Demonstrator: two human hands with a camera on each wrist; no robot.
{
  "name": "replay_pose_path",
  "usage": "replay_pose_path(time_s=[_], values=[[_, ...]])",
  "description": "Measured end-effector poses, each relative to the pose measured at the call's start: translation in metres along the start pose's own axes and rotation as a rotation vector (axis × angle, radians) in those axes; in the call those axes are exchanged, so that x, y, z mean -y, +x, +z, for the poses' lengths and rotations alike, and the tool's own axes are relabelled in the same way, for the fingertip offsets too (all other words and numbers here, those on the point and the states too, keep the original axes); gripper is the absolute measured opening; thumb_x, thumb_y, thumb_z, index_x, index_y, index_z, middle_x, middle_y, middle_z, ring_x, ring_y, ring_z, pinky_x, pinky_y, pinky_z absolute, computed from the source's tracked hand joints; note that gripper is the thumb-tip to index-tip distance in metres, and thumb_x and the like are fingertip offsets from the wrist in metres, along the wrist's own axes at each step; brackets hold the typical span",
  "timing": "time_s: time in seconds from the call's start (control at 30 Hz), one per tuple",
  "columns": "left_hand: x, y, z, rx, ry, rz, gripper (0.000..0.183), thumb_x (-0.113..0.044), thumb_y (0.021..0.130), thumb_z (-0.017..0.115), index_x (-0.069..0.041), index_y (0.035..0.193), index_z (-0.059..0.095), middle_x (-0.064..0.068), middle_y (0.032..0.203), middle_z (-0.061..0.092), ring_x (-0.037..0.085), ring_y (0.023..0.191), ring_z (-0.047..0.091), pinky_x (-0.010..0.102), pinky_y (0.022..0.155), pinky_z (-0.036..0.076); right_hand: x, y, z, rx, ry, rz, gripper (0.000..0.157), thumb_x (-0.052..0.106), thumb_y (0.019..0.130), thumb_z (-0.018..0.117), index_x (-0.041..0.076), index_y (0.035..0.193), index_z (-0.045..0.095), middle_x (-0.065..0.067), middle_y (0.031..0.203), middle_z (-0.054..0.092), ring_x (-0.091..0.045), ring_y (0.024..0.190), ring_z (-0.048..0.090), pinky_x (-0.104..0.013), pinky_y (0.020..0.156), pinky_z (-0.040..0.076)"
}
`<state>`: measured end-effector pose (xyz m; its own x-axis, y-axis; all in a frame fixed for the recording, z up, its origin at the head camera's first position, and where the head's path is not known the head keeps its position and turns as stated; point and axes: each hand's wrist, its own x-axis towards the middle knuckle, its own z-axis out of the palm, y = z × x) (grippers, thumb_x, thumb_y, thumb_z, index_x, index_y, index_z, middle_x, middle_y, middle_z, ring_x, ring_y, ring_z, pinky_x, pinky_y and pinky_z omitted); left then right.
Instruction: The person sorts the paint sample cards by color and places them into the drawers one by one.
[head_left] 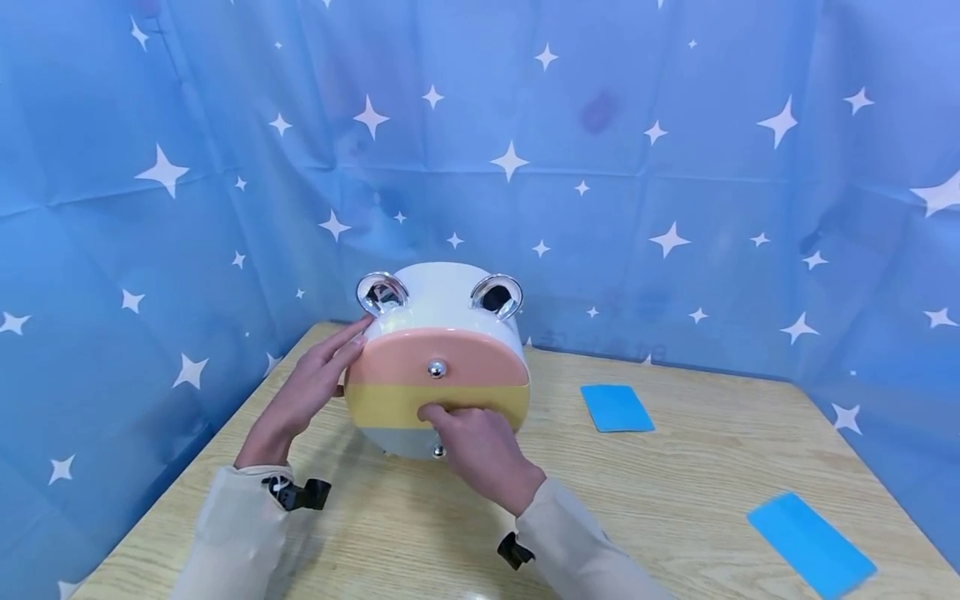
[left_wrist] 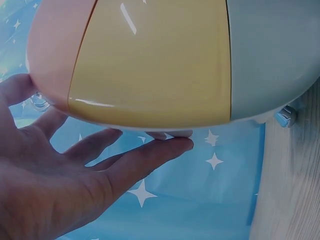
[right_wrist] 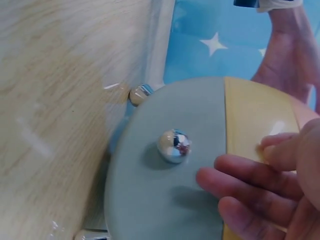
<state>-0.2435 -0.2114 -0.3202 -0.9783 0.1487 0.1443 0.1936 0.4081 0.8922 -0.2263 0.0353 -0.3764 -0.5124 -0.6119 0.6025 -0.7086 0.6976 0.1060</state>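
A small rounded white drawer cabinet (head_left: 442, 287) with two chrome-rimmed ears stands on the table. Its front has a pink drawer (head_left: 397, 354) on top, a yellow drawer (head_left: 382, 406) in the middle and a grey-green drawer (right_wrist: 200, 110) at the bottom. My left hand (head_left: 303, 392) rests along the cabinet's left side, fingers extended. At the yellow drawer my right hand (head_left: 483, 450) pinches the middle with thumb and index finger; the knob there is hidden by them. Round chrome knobs show on the pink drawer and, in the right wrist view, on the grey-green drawer. All three drawers look flush.
Two blue rectangular sheets lie on the wooden table (head_left: 697, 467) to the right: one sheet (head_left: 617, 407) farther back, the other sheet (head_left: 812, 544) near the front right. A blue star-patterned curtain (head_left: 600, 208) encloses the table's back and sides.
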Motion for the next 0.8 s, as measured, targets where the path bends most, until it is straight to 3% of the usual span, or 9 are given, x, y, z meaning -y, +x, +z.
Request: replay_pose_path(time_s=[0.2,0.37,0.53,0.8], values=[[0.0,-0.001,-0.001,0.011,0.003,-0.005,0.055,-0.047,0.107,0.038,-0.029,0.159,0.03,0.01,0.168,0.025,0.043,0.144,0.039,0.054,0.092,0.056,0.005,-0.006,0.011,-0.006,-0.099,-0.012,0.019,0.01,0.086,0.073,0.025,0.077,0.067,0.013,0.057,0.053,-0.001,0.049,0.04,-0.015,0.043,0.028],[0.0,-0.001,-0.003,0.014,0.003,0.005,0.054,-0.046,0.107,0.038,-0.03,0.159,0.03,0.008,0.169,0.022,0.042,0.147,0.036,0.054,0.091,0.056,0.007,-0.014,0.016,0.086,-0.065,0.016,0.015,0.013,0.082,0.077,0.028,0.082,0.073,0.014,0.062,0.064,-0.004,0.049,0.048,-0.018,0.042,0.03],[-0.001,-0.001,-0.003,0.017,0.005,0.004,0.055,-0.047,0.107,0.038,-0.031,0.159,0.03,0.007,0.169,0.021,0.042,0.147,0.035,0.055,0.092,0.056,0.005,-0.018,0.02,0.142,-0.048,0.007,0.02,0.009,0.081,0.075,0.028,0.089,0.074,0.013,0.066,0.066,-0.003,0.05,0.046,-0.017,0.043,0.032],[0.0,-0.001,-0.002,0.018,0.0,-0.001,0.056,-0.048,0.107,0.038,-0.029,0.159,0.03,0.007,0.169,0.022,0.042,0.147,0.036,0.053,0.09,0.057,0.006,-0.019,0.026,0.119,-0.133,-0.029,0.026,0.005,0.086,0.068,0.028,0.074,0.066,0.012,0.052,0.05,-0.002,0.046,0.034,-0.018,0.042,0.023]])
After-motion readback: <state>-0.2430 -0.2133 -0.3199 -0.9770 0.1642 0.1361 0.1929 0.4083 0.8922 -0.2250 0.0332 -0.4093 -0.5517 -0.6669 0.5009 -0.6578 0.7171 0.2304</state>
